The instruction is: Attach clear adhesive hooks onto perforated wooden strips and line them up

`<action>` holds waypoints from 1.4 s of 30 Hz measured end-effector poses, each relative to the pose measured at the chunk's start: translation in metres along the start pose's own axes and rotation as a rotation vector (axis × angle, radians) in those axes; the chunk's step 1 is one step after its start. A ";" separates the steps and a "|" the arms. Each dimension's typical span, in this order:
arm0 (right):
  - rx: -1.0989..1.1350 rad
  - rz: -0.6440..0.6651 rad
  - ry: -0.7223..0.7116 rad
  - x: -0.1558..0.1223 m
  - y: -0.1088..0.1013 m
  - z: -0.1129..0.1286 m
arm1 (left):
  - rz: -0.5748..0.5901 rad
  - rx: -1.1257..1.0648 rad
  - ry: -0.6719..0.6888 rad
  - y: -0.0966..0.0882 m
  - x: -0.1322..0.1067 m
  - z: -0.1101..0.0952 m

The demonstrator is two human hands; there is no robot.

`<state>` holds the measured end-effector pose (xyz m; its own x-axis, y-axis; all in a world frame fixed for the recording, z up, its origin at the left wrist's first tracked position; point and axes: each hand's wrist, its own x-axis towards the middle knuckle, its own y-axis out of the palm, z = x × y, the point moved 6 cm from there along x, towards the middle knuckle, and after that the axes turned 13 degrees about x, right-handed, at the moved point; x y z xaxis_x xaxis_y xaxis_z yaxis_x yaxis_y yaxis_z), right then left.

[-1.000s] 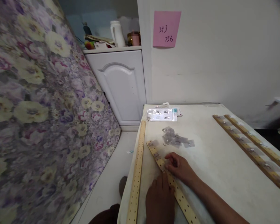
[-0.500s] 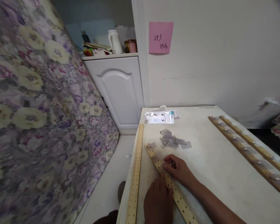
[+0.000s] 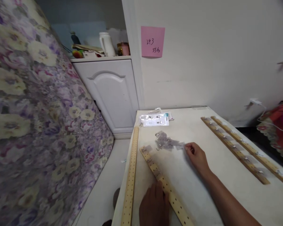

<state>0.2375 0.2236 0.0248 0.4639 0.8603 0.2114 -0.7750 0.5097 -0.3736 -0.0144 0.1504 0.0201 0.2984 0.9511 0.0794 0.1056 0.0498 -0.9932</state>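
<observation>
Fingertips of the right hand (image 3: 199, 158) pinch narrowly at the nearest edge of the clear hook pads (image 3: 165, 142), right of the slanted perforated strip (image 3: 177, 205); whether they hold one, I cannot tell. The left hand (image 3: 154, 204) lies with fingers on that strip, thumb hidden. The pads look light, bendy and slippery, best taken by a corner; the strip seems stiff, best steadied along its edges. Left of it lies a plain strip (image 3: 130, 175); far right, two hooked strips (image 3: 238, 153).
</observation>
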 end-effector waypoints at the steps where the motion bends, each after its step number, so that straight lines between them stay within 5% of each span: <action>1: -0.028 -0.013 0.007 0.007 -0.004 -0.006 | -0.001 -0.007 0.005 0.000 0.000 0.000; 9: 0.080 0.030 0.078 0.024 -0.003 -0.021 | 0.078 -0.029 -0.019 0.005 0.001 0.001; 22: 0.682 0.328 0.230 -0.019 0.016 0.001 | 0.097 -0.246 0.011 -0.007 -0.002 -0.001; 31: 0.395 0.413 -0.321 -0.062 0.013 0.059 | 0.121 -0.874 -0.081 -0.015 -0.001 -0.002; 37: 0.301 0.461 -0.479 -0.089 0.017 0.073 | 0.261 -1.388 -0.222 -0.008 0.001 -0.015; 42: 0.249 0.595 -0.584 -0.109 0.030 0.077 | 0.213 -1.556 -0.294 -0.011 0.004 -0.015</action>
<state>0.1304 0.1459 0.0604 -0.2900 0.8168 0.4987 -0.9216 -0.0980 -0.3755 0.0001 0.1495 0.0326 0.2683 0.9319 -0.2441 0.9632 -0.2560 0.0816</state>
